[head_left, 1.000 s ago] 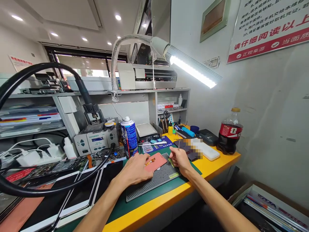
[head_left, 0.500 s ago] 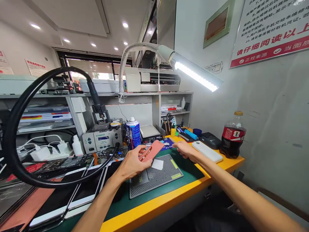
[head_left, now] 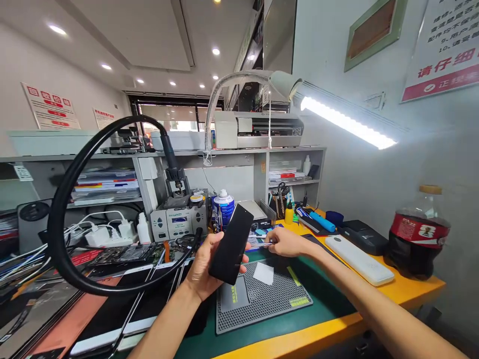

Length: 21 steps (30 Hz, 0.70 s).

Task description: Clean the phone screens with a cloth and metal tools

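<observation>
The left fingers [head_left: 244,259] are grasping a glossy black rectangular phone [head_left: 232,247], tilting it over a grey perforated mat [head_left: 277,297] below; a loosening grip could be dropping it. The right fingers [head_left: 276,245] are apparently pinching a slender pale tool [head_left: 266,244], straying leftward risking scratches.

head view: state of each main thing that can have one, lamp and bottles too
black phone: tilted, screen dark, held in the left grip
work lamp: lit
cola bottle: upright, capped, partly filled
spray can: upright, partly hidden
yellow bottle: upright
white slab: lying flat
white paper piece: flat on the perforated mat
</observation>
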Motion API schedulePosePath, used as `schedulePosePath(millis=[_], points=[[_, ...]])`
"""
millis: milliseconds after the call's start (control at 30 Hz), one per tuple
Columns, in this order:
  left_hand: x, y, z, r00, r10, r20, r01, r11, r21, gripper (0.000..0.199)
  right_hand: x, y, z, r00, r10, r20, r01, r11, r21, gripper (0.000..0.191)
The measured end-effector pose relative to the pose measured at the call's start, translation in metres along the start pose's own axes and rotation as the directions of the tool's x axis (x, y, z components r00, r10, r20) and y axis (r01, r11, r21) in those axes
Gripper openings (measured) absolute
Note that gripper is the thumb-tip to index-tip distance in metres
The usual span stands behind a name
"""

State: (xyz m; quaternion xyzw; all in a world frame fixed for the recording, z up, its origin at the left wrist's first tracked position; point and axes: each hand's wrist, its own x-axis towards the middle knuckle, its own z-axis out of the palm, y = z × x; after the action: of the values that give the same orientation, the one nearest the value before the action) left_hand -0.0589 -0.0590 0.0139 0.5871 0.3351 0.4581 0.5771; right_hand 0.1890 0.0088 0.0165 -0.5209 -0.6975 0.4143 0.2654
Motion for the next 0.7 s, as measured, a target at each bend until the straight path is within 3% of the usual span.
schedulePosePath(millis=[100, 200, 333, 467, 500, 567, 633, 700], points=[[0.003, -0.009, 0.009, 0.987, 0.098, -0.127, -0.072, 0.978, 0.196, 0.059, -0.002, -0.004, -0.001, 0.999, -0.048, 0.001, 0.047, 0.985, 0.168, 0.027], [0.005, -0.022, 0.02, 0.918, 0.278, -0.284, -0.12, 0.875, 0.47, 0.066, -0.005, -0.009, 0.006, 0.994, -0.109, 0.005, 0.099, 0.924, 0.369, 0.037], [0.005, -0.037, 0.032, 0.82, 0.471, -0.326, -0.107, 0.684, 0.721, 0.067, -0.004, -0.02, 0.019, 0.99, -0.136, 0.024, 0.104, 0.849, 0.518, 0.043], [0.004, -0.039, 0.036, 0.783, 0.523, -0.336, -0.03, 0.571, 0.82, 0.068, 0.008, -0.029, 0.021, 0.992, -0.116, 0.051, 0.069, 0.831, 0.552, 0.045], [0.004, -0.037, 0.035, 0.785, 0.509, -0.354, -0.012, 0.583, 0.812, 0.069, 0.011, -0.031, 0.02, 0.992, -0.11, 0.069, 0.053, 0.831, 0.553, 0.045], [0.003, -0.03, 0.033, 0.829, 0.389, -0.401, -0.008, 0.726, 0.688, 0.07, 0.017, -0.032, 0.016, 0.988, -0.098, 0.121, 0.014, 0.834, 0.552, 0.045], [0.002, -0.021, 0.03, 0.921, 0.131, -0.366, -0.008, 0.948, 0.318, 0.06, 0.021, -0.031, 0.013, 0.981, -0.081, 0.174, -0.029, 0.834, 0.551, 0.044], [0.002, -0.014, 0.026, 0.973, -0.066, -0.219, 0.047, 0.995, -0.09, 0.043, 0.022, -0.028, 0.012, 0.975, -0.059, 0.215, -0.072, 0.829, 0.554, 0.044]])
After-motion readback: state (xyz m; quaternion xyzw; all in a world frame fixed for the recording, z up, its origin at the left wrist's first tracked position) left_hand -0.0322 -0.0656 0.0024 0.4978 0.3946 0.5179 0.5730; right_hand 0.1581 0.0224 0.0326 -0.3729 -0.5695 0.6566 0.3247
